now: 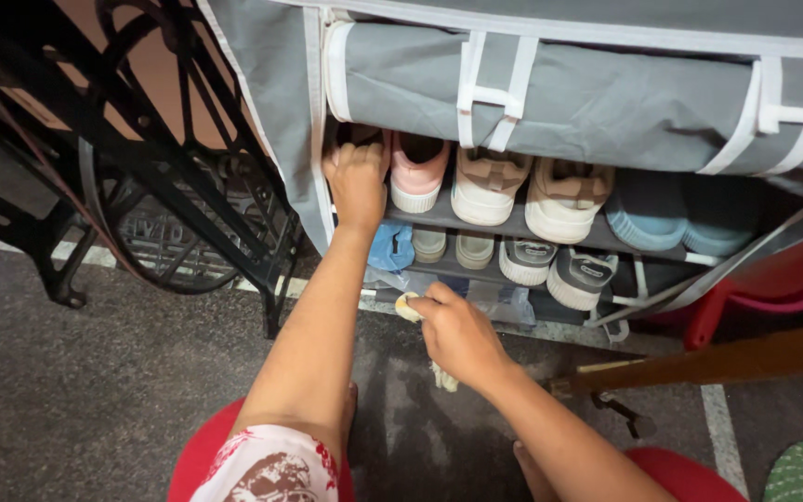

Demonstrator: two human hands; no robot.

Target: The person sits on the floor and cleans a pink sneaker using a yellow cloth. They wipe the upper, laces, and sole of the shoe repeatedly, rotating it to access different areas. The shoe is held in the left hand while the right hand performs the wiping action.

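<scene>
At the far left a black iron treadle frame (155, 186) stands on the dark speckled floor (76, 372), its legs and wheel close beside the left wall of the grey fabric shoe rack (276, 102), leaving only a narrow gap there. The rack's front flap is rolled up and tied with white straps (490, 93) across the top, so both shelves stand open.

The left hand (357, 181) reaches into the left end of the upper shelf, fingers curled over a shoe (357, 136) at the shelf's edge; the shoe is mostly hidden by the hand, so its colour and shape are hard to tell, though it looks dark. Just beside it sits a pink shoe (417, 169), then a pair of beige sneakers (527, 191), then blue slip-ons (680, 209), all heels out and packed touching, with little free room between them.

Lower, the right hand (457, 335) is closed around a pale crumpled cloth (408, 307), held just in front of the bottom shelf, where a blue shoe (390, 246), small light shoes (453, 246) and grey-soled sneakers (559, 270) sit. The floor before the rack is open between the person's knees.

To the right, a red plastic seat (773, 279) and a brown wooden bar (717, 363) crowd the rack's right side.
</scene>
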